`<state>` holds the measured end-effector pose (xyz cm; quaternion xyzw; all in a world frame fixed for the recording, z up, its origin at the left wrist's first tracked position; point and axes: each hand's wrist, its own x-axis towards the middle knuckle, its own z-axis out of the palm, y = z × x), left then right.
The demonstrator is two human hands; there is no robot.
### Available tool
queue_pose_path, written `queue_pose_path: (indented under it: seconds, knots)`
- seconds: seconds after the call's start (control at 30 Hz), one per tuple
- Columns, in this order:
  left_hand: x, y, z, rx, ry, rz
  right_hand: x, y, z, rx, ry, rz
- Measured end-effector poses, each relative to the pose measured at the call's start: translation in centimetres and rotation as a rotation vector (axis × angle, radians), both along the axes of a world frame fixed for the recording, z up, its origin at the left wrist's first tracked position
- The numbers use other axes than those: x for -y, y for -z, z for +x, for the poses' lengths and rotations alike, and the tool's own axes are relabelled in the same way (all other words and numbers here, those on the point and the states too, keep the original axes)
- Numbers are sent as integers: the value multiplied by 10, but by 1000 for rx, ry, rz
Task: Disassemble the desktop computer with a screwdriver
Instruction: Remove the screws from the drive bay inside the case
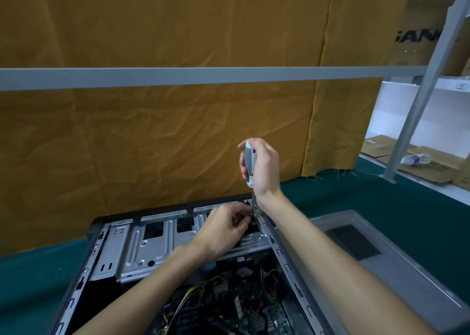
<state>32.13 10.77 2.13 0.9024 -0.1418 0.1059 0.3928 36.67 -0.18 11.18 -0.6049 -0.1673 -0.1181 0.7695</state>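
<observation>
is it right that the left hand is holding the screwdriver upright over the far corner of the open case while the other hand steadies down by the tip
Not quite: the head view shows the right hand gripping the screwdriver upright over the open case; the left hand is the one down by the tip.

Open black-and-silver metal desktop computer case (142, 245) lies on its side, side panel off, silver drive cage at its far end, green motherboard and yellow/black cables exposed at its near end. Grey-and-white-handled screwdriver (249, 164) stands roughly upright above the case's far right corner, thin shaft pointing down to the case's right rail; tip hidden.
</observation>
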Motion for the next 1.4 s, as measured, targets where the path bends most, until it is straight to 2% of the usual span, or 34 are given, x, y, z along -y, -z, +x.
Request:
queue_pose_path:
  seconds: [0.23, 0.47, 0.57, 0.67, 0.83, 1.13, 1.3, 1.4]
  knots:
    - [10, -1, 14, 64, 52, -106, 2, 9, 10, 55, 88, -13]
    - [11, 2, 13, 36, 71, -190, 19, -3, 22, -38, -336, -63]
    - [10, 3, 12, 37, 64, -215, 18, -2, 23, -41, -429, -92]
    - [8, 5, 13, 41, 60, -228, 16, -1, 21, -27, -388, -139]
    - [8, 3, 13, 38, 76, -233, 28, 3, 20, -62, -236, -53]
    - [9, 4, 18, 40, 90, -264, 27, 12, 15, -205, -388, 111]
    - [8, 5, 20, 61, 33, -303, 21, 17, 15, -68, -281, 84]
    - [8, 4, 19, 68, 45, -271, 18, 20, 17, -53, -255, 90]
